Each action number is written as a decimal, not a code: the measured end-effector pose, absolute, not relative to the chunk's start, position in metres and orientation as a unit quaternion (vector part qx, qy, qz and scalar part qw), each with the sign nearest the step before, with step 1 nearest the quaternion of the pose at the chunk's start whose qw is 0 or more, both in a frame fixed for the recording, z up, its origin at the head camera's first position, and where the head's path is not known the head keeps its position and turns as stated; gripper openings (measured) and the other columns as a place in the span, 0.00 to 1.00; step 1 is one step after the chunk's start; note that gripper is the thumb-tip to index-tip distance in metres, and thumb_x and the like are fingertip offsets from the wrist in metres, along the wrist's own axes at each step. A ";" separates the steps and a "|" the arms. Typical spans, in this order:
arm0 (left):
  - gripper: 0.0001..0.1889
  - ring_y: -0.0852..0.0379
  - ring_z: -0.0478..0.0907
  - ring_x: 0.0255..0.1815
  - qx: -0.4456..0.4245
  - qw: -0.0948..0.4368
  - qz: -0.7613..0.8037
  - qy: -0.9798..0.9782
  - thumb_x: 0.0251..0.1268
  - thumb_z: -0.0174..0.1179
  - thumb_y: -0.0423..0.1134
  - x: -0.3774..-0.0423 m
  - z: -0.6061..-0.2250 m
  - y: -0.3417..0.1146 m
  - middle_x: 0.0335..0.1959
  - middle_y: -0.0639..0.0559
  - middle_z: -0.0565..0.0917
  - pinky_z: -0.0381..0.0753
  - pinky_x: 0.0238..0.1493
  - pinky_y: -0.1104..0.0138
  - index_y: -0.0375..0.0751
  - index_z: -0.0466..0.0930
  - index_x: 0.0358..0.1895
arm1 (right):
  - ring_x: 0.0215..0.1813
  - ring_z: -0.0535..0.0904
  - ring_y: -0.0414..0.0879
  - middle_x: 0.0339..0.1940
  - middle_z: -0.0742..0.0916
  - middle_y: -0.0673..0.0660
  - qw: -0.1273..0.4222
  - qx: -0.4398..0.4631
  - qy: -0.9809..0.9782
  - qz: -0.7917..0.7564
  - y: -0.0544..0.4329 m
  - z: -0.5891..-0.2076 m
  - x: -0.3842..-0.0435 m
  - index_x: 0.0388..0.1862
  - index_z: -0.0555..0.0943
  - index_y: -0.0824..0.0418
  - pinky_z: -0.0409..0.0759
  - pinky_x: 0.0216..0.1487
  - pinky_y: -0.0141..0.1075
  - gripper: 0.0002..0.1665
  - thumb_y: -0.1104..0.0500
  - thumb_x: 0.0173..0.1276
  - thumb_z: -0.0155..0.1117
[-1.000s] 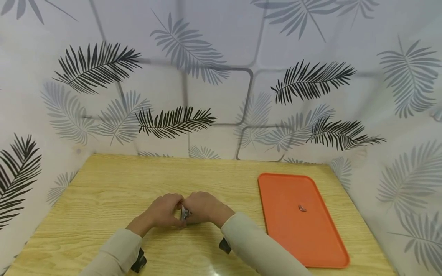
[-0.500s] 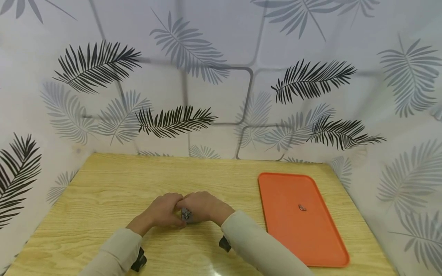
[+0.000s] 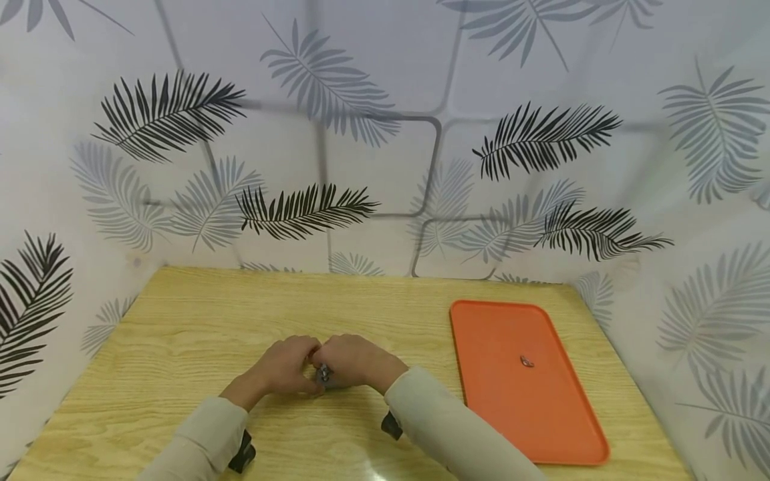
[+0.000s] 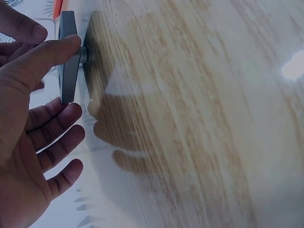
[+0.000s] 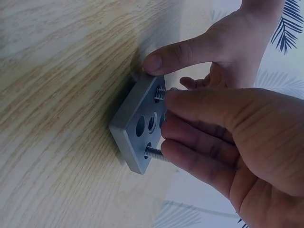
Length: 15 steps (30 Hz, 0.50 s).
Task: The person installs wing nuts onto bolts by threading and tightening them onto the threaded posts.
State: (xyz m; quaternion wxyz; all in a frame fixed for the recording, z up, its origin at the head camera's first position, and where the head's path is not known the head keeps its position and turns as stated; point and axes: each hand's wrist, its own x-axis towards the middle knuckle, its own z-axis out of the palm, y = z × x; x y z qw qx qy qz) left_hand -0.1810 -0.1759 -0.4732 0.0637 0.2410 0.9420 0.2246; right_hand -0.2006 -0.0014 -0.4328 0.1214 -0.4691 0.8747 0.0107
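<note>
A grey metal plate [image 5: 135, 116] with several round holes lies close above the table, and two threaded bolts [image 5: 154, 153] stick up from it. In the left wrist view, a short round metal piece shows between the plate and the tabletop. My left hand [image 3: 289, 367] grips the plate by its edges, its thumb [image 4: 66, 47] on the near side. Over the plate, my right hand [image 3: 355, 361] pinches the top of the other bolt [image 5: 160, 94] between thumb and fingers. Those fingertips hide the bolt's end, so whether a nut is there cannot be seen.
An orange tray [image 3: 523, 414] lies at the right of the wood-grain table [image 3: 198, 321]. One small metal part [image 3: 526, 361] sits on it. A leaf-patterned curtain [image 3: 373, 167] rises behind the table and on both sides.
My right hand's fingers have shifted slightly around the bolt. The plate's visible top has tilted a little. My left hand stays in place, and the tray is unchanged.
</note>
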 end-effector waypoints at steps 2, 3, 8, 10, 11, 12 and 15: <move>0.22 0.60 0.74 0.37 0.241 0.066 0.225 0.942 0.47 0.78 0.49 -0.181 -0.473 -0.176 0.37 0.58 0.81 0.73 0.36 0.63 0.47 0.79 0.43 | 0.29 0.71 0.35 0.33 0.87 0.44 0.124 -0.473 0.872 0.007 -0.002 -0.432 -0.200 0.40 0.84 0.50 0.71 0.35 0.26 0.06 0.51 0.70 0.66; 0.22 0.60 0.74 0.37 0.240 0.066 0.225 0.942 0.47 0.78 0.49 -0.181 -0.473 -0.176 0.37 0.58 0.81 0.73 0.36 0.63 0.47 0.79 0.43 | 0.28 0.70 0.35 0.32 0.87 0.44 0.126 -0.474 0.871 0.005 -0.002 -0.432 -0.200 0.40 0.84 0.51 0.71 0.34 0.26 0.06 0.51 0.71 0.66; 0.22 0.61 0.70 0.35 0.236 0.067 0.220 0.944 0.46 0.78 0.50 -0.180 -0.473 -0.176 0.35 0.57 0.79 0.69 0.35 0.65 0.48 0.78 0.41 | 0.25 0.70 0.35 0.28 0.86 0.45 0.118 -0.461 0.879 0.005 -0.002 -0.432 -0.198 0.36 0.85 0.52 0.71 0.31 0.26 0.06 0.53 0.71 0.65; 0.22 0.60 0.67 0.33 0.235 0.068 0.220 0.944 0.46 0.78 0.50 -0.180 -0.473 -0.176 0.34 0.56 0.78 0.66 0.34 0.65 0.48 0.77 0.40 | 0.25 0.70 0.35 0.27 0.86 0.44 0.113 -0.453 0.884 0.007 -0.002 -0.432 -0.198 0.36 0.85 0.51 0.71 0.30 0.27 0.05 0.53 0.70 0.65; 0.22 0.60 0.66 0.33 0.235 0.068 0.219 0.945 0.46 0.78 0.50 -0.180 -0.473 -0.176 0.33 0.56 0.77 0.65 0.33 0.65 0.48 0.76 0.39 | 0.25 0.71 0.34 0.27 0.86 0.44 0.111 -0.450 0.886 0.008 -0.002 -0.433 -0.198 0.37 0.85 0.50 0.72 0.30 0.26 0.04 0.53 0.70 0.66; 0.22 0.60 0.65 0.32 0.235 0.067 0.218 0.945 0.46 0.78 0.50 -0.180 -0.474 -0.176 0.32 0.55 0.76 0.64 0.33 0.66 0.49 0.76 0.38 | 0.24 0.71 0.34 0.26 0.86 0.44 0.108 -0.448 0.887 0.011 -0.002 -0.433 -0.198 0.36 0.85 0.50 0.72 0.30 0.27 0.04 0.53 0.70 0.66; 0.22 0.60 0.64 0.31 0.236 0.065 0.218 0.945 0.46 0.78 0.50 -0.181 -0.474 -0.175 0.31 0.54 0.75 0.62 0.32 0.66 0.48 0.75 0.37 | 0.24 0.71 0.35 0.25 0.85 0.44 0.103 -0.444 0.890 0.018 -0.003 -0.433 -0.198 0.35 0.85 0.50 0.73 0.30 0.28 0.05 0.51 0.68 0.67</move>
